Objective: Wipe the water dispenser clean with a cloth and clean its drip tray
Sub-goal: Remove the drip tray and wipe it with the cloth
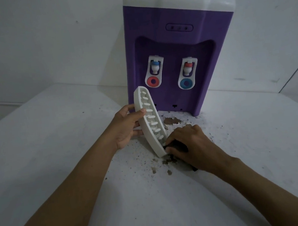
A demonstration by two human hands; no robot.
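At twelve o'clock on white table (pixel 49 157), purple water dispenser (pixel 174 44), upright. Just before it, white drip tray (pixel 150 127) tilted on end, gripped from nine o'clock by left hand (pixel 126 127), thumb over rim. At tray's four o'clock, right hand (pixel 190 145) curled, pressing dark cloth (pixel 175 145) against lower end.

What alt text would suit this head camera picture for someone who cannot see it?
A person's left hand holds a white slotted drip tray on edge while the right hand presses a dark cloth against its lower end. Behind stands a purple water dispenser on a white table speckled with brown dirt.
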